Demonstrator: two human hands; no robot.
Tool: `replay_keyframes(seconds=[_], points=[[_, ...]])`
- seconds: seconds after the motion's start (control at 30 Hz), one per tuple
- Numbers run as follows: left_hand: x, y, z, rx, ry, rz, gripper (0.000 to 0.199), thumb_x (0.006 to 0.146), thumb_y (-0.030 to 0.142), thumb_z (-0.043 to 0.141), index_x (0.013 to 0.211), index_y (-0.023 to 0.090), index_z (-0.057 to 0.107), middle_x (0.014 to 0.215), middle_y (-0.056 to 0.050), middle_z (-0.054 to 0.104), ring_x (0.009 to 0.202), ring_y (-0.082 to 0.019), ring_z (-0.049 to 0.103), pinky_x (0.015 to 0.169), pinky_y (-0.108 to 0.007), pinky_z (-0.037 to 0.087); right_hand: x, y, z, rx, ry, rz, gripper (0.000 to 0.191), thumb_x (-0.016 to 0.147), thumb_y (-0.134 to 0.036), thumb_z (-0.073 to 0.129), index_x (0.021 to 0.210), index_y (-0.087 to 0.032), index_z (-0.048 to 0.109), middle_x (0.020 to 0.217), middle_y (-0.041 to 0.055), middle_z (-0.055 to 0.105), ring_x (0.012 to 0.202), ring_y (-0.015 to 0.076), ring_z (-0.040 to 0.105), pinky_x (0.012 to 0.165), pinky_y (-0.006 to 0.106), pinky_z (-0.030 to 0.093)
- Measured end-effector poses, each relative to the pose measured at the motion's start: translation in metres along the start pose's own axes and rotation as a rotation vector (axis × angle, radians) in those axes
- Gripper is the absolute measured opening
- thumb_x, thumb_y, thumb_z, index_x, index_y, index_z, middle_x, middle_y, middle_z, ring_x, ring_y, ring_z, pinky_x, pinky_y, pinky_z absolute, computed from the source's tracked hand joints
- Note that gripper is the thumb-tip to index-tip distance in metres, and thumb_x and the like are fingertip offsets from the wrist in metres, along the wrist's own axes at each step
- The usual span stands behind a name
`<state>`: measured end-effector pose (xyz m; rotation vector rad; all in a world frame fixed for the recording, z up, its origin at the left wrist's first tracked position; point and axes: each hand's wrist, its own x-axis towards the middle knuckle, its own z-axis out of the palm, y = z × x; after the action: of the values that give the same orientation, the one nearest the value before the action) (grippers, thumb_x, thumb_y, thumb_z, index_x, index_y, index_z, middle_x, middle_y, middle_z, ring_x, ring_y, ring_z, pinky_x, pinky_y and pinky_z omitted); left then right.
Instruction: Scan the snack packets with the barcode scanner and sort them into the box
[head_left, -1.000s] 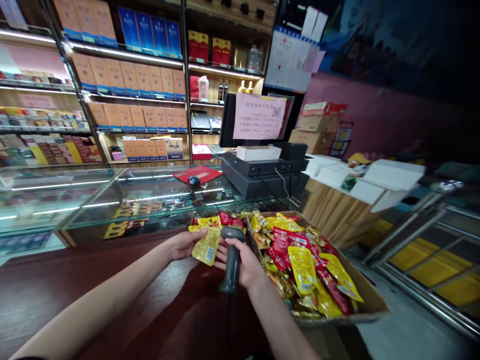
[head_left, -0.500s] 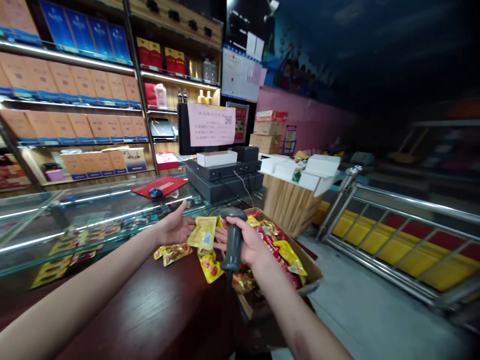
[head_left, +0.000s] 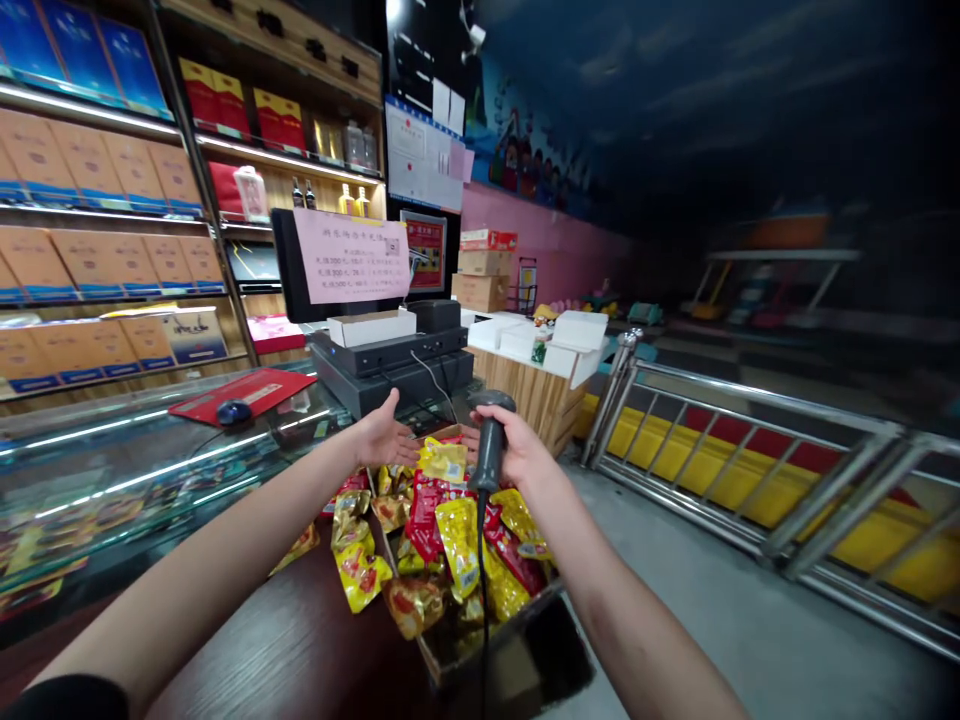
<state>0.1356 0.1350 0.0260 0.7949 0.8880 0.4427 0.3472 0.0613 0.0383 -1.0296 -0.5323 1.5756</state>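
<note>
I've the right hand [head_left: 516, 445] clasping the scanner [head_left: 490, 452], left hand [head_left: 384, 436] splayed, seemingly empty; below its fingers, packets [head_left: 457, 545] boxed, several outside.

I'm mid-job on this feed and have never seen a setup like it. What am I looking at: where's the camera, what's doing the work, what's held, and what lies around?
No machine arms here: these are a person's bare hands, seen by one camera worn on the head, looking forward and down. The right hand grips a dark handheld scanner with a cable. The left hand is open, close to a yellow packet; I can't tell whether they touch. Below is a cardboard box of red, yellow and gold packets. More packets lie left of it on the brown counter.
</note>
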Motion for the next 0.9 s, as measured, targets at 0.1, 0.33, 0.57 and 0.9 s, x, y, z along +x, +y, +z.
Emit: replay_keyframes(seconds=[0.1,0.33,0.57,0.9], points=[[-0.007,-0.008,-0.018,-0.031,0.036,-0.006,0.116,0.066,0.083,0.026,0.144,0.002,0.000,0.145,-0.032,0.018,0.129,-0.042,0.033,0.088,-0.046,0.043,-0.002,0.007,0.003,0.004,-0.012,0.124,0.012,0.076,-0.027,0.057,0.074,-0.016,0.061,0.063,0.0047,0.062,0.061,0.0171,0.063,0.058,0.030,0.053],[-0.051,-0.037,-0.062,-0.161,0.134,0.010,0.104,0.066,0.082,0.033,0.134,0.003,0.030,0.129,-0.032,0.043,0.117,-0.041,0.047,0.085,-0.046,0.044,-0.051,0.047,0.057,0.045,-0.225,0.157,0.014,0.073,-0.023,0.062,0.084,-0.014,0.062,0.089,0.0097,0.067,0.087,0.0193,0.066,0.081,0.034,0.051],[-0.104,-0.103,-0.114,-0.282,0.053,0.048,0.080,0.069,0.076,0.042,0.105,0.006,0.054,0.106,-0.022,0.061,0.105,-0.033,0.055,0.089,-0.043,0.041,-0.086,0.140,0.114,-0.006,-0.369,0.299,0.019,0.068,-0.025,0.066,0.083,-0.013,0.065,0.092,0.0093,0.069,0.090,0.0171,0.065,0.083,0.027,0.047],[-0.119,-0.201,-0.128,-0.594,0.067,0.062,0.086,0.079,0.069,0.033,0.138,0.006,0.026,0.137,-0.025,0.037,0.126,-0.032,0.040,0.096,-0.047,0.036,-0.042,0.241,0.093,-0.538,0.008,-0.306,0.025,0.064,-0.029,0.062,0.085,-0.016,0.065,0.081,0.0018,0.068,0.081,0.0186,0.060,0.076,0.027,0.043]])
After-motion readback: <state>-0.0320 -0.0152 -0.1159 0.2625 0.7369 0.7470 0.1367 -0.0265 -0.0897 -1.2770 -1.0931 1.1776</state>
